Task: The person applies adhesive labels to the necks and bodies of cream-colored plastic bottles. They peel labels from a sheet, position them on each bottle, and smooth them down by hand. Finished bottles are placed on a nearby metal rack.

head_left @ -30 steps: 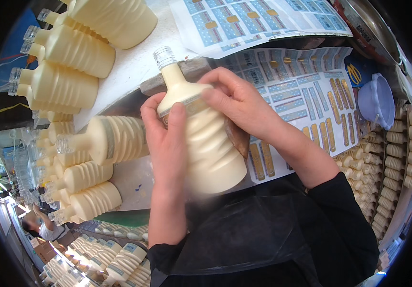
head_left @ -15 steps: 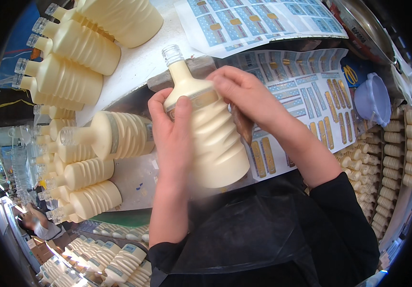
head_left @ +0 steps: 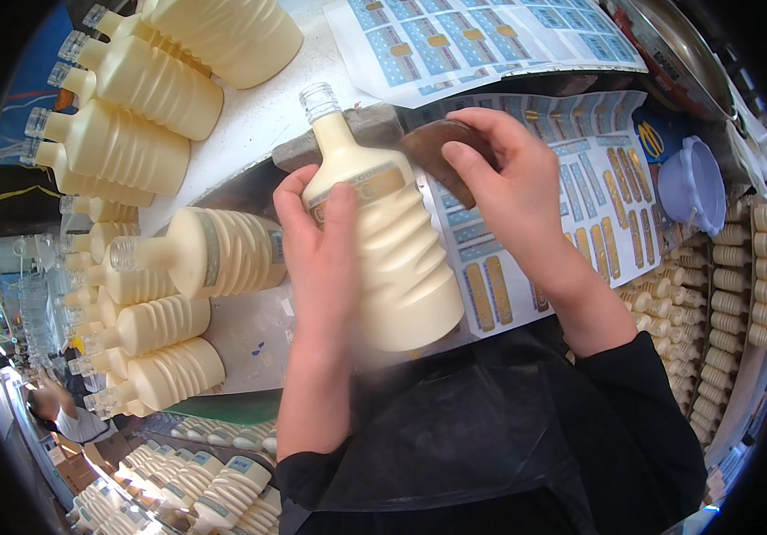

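Observation:
A cream bottle (head_left: 401,276) with wavy ridges and a clear threaded neck leans neck-up and tilted before me. My left hand (head_left: 319,232) grips its left side, thumb lying across the front of the shoulder. Around that shoulder runs a grey-gold label band (head_left: 374,185). My right hand (head_left: 519,174) pinches a flat brown scraper-like piece (head_left: 437,147), apart from my left hand and just right of the bottle's shoulder. The bottle's neck rests near a grey block (head_left: 365,125). Below my right hand lies a sheet of blue and gold labels (head_left: 539,267).
Another cream bottle (head_left: 223,251) lies left of my hand, with several more around it. Further bottles (head_left: 134,147) stand at the upper left. A second label sheet (head_left: 428,67) lies at the back. A lilac bucket (head_left: 693,187) is at right; a person (head_left: 76,415) is far left.
My right hand has moved right and up, away from the bottle's shoulder, and the brown piece has turned into full view. The bottle and my left hand have hardly moved.

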Motion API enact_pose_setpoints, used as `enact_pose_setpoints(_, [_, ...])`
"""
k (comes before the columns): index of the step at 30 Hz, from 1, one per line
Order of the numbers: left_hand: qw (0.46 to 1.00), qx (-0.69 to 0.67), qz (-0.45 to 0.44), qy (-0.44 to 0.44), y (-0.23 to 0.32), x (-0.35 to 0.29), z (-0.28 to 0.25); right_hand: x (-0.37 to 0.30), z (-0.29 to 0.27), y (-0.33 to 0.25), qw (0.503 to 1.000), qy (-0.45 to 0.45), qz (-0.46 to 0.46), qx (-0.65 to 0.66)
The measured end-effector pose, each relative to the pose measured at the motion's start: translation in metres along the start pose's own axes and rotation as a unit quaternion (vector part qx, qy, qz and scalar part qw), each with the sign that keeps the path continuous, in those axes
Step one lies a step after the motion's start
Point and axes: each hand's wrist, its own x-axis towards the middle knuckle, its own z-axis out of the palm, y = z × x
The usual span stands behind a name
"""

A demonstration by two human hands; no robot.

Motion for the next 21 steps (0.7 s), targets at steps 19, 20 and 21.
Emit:
enact_pose_setpoints(19, [0.995, -0.089, 0.001, -0.039, -0.008, 0.003, -0.005, 0.012, 0.013, 0.012, 0.949, -0.213, 0.180, 0.148])
enact_pose_setpoints(20, [0.995, -0.095, -0.001, -0.038, -0.008, 0.003, -0.005, 0.010, 0.018, 0.017, 0.949, -0.202, 0.175, 0.168])
enact_pose_setpoints(21, [0.994, -0.101, -0.003, -0.038, -0.008, 0.003, -0.005, 0.008, 0.023, 0.021, 0.948, -0.191, 0.171, 0.188])
